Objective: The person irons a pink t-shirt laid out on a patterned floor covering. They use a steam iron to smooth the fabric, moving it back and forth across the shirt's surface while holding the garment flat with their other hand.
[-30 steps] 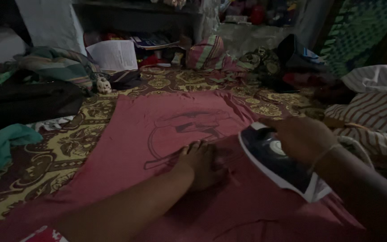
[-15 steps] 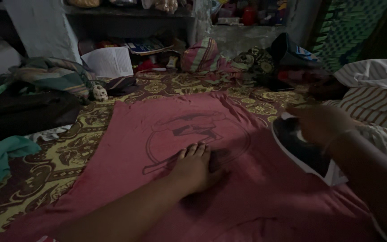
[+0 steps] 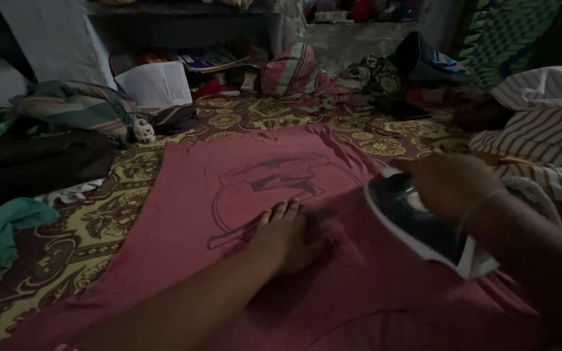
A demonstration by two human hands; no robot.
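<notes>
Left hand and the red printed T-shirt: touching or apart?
Touching. The head view shows the left hand lying palm-down, fingers spread flat, on the red printed T-shirt, with no gap visible. The right hand grips the dark blue and white iron.

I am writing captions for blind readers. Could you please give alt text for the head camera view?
A person's right hand holds a dark blue and white clothes iron on a red T-shirt, while the left hand lies flat on the cloth. The shirt is spread over a patterned yellow and maroon sheet, with piled clothes around in dim light.
</notes>
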